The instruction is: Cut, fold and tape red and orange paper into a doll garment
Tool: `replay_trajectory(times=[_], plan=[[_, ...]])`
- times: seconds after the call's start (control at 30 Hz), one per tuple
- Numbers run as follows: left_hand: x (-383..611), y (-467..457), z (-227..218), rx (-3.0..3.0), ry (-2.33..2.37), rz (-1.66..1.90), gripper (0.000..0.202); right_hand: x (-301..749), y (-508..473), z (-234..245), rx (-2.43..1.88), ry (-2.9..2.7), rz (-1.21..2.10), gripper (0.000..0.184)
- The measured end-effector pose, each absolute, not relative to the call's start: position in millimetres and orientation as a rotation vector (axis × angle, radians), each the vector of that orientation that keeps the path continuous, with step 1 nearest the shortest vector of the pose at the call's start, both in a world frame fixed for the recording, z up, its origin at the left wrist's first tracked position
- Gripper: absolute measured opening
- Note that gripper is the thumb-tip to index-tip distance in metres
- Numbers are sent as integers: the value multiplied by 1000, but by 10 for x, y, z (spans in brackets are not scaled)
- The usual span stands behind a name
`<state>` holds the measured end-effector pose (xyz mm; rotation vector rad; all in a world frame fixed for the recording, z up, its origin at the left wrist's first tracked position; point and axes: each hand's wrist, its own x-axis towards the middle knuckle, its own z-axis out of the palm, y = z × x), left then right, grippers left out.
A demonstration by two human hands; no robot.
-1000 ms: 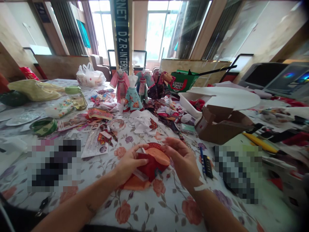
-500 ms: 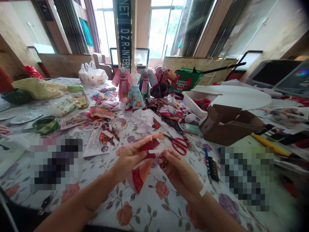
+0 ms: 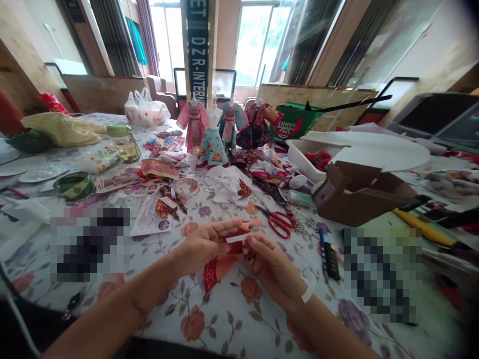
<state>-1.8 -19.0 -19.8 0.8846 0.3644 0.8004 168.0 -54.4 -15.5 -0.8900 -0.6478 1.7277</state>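
My left hand (image 3: pixel 205 245) is closed on a red and orange piece of fabric (image 3: pixel 220 271), its fingers stretched along the far side. The fabric's lower end hangs over the flowered tablecloth. A short white strip (image 3: pixel 237 239), like tape, lies across or just above the red part; I cannot tell if it is stuck there. Its right end is pinched between the thumb and finger of my right hand (image 3: pixel 271 257). Another white strip (image 3: pixel 309 289) is on my right wrist. Red-handled scissors (image 3: pixel 280 224) lie just beyond that hand.
Several small dress forms (image 3: pixel 212 144) in robes stand at the back amid fabric scraps. A cardboard box (image 3: pixel 359 199) and a white foam tray (image 3: pixel 305 162) are at the right. A tape roll (image 3: pixel 186 187), a green roll (image 3: pixel 75 185) and a glass bottle (image 3: pixel 127 149) sit at the left.
The fabric has tilted in my left hand, so less of its lower end shows. My right hand has shifted slightly left, bringing the white strip further across the red part.
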Motion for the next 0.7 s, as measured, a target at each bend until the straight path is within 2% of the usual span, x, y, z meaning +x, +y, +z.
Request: replay_trajectory(times=[0.7], plan=[[-11,-187,-230,909,290,766,61,1649,-545,-266,-889,-589,1704,16]])
